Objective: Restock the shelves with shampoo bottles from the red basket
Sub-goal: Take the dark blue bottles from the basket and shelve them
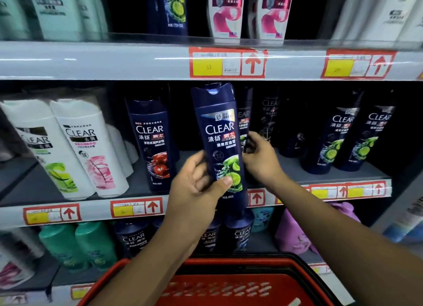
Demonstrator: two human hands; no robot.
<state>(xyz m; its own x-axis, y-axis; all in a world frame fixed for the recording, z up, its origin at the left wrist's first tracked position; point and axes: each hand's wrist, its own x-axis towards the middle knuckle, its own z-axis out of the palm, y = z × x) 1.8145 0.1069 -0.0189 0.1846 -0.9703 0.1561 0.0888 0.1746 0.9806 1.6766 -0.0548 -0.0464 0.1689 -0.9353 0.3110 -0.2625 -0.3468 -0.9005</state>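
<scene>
Head camera view of shop shelves. At centre, a dark blue shampoo bottle (pixel 223 145) stands upright in front of the middle shelf (pixel 142 182). The left hand (pixel 196 184) grips its lower part, thumb across the label. The right hand (pixel 261 159), at 3 o'clock of the bottle, curls its fingers behind the bottle's edge; the fingertips are hidden. The bottle's base is covered by the left hand. At 6 o'clock, the red basket (pixel 219 282) is cut off by the frame, its contents blocked by both forearms. At 9 o'clock stand white bottles (pixel 75 150). Upper shelf bottles are blurred and cropped.
</scene>
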